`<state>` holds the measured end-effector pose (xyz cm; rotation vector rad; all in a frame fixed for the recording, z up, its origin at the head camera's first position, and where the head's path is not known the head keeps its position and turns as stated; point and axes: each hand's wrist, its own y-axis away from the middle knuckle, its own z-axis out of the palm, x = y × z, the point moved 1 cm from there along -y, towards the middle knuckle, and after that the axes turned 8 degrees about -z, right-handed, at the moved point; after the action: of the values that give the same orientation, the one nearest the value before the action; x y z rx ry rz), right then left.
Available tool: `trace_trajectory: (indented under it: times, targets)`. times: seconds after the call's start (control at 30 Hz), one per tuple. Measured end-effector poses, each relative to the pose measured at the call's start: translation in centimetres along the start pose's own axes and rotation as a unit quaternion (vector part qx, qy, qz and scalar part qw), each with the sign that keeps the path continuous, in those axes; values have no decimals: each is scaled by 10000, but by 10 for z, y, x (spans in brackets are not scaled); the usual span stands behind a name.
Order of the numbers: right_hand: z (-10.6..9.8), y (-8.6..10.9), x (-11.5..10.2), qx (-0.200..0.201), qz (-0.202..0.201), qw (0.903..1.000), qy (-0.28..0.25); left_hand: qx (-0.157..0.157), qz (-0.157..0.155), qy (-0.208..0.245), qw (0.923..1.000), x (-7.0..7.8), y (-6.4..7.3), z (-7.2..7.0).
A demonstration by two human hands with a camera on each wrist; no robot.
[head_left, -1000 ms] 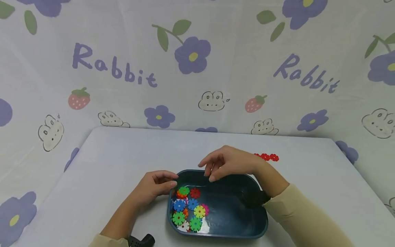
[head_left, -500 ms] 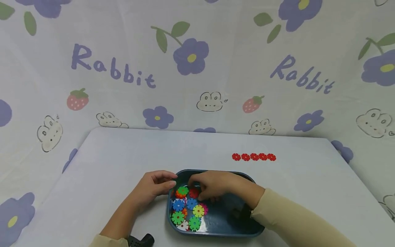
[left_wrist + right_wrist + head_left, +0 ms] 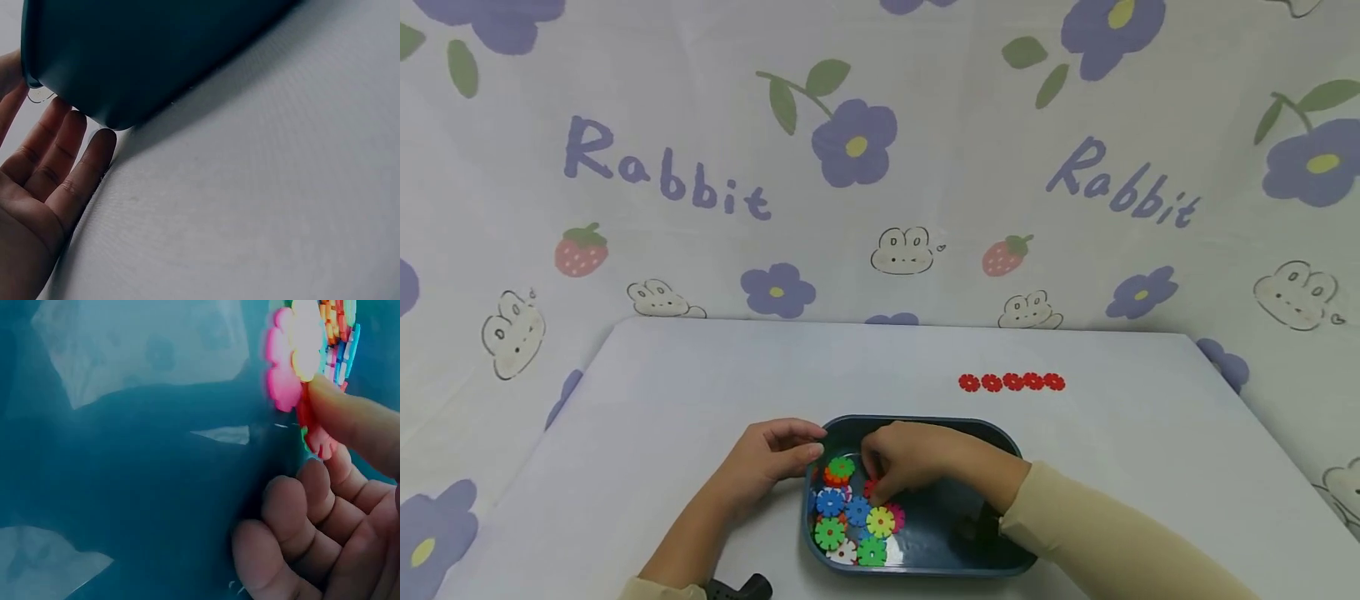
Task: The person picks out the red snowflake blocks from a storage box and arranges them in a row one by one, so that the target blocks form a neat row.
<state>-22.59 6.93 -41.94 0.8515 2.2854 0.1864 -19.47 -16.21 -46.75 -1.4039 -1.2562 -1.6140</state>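
Note:
My right hand (image 3: 913,454) reaches down inside a dark teal plastic tub (image 3: 943,546). Its thumb and a finger pinch a red flower-shaped interlocking disc (image 3: 322,442), while the other fingers curl below in the right wrist view. Bright discs in green, blue, white and orange lie heaped at the tub's left end, including a yellow disc (image 3: 880,522) over a pink disc (image 3: 283,362). My left hand (image 3: 771,457) is at the tub's back left corner. In the left wrist view, its fairly straight fingers (image 3: 94,156) touch or nearly touch the outer wall.
Behind the tub, several red discs (image 3: 1013,382) form a straight row on the white table (image 3: 715,367). A cloth backdrop (image 3: 700,83) printed with flowers, rabbits and strawberries hangs past the table's far edge.
My right hand came down from above the tub's back rim into the tub and closed on a red disc. The whole red row came into sight. My left hand stayed at the corner.

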Motion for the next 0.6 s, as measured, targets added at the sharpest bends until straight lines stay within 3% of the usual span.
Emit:
trace_trajectory:
  times: [0.13,0.23,0.37,0.5,0.6]
  targets:
    - [-1,-1,2,-81,-339,9992,-184,10,-64,45,10000,0,2,0]
    - [-1,-1,4,-159,-507,9962,-690,-31,-27,38,10000,0,1,0]
    - [-3,1,4,-287,-658,9865,-1473,-47,-37,44,10000,0,1,0]
    - [-9,4,-1,-265,-832,9797,-1805,6,-104,38,9999,0,0,0]
    - [-18,9,-4,-61,-1183,9739,-1937,23,-134,43,9999,-1,-2,0]
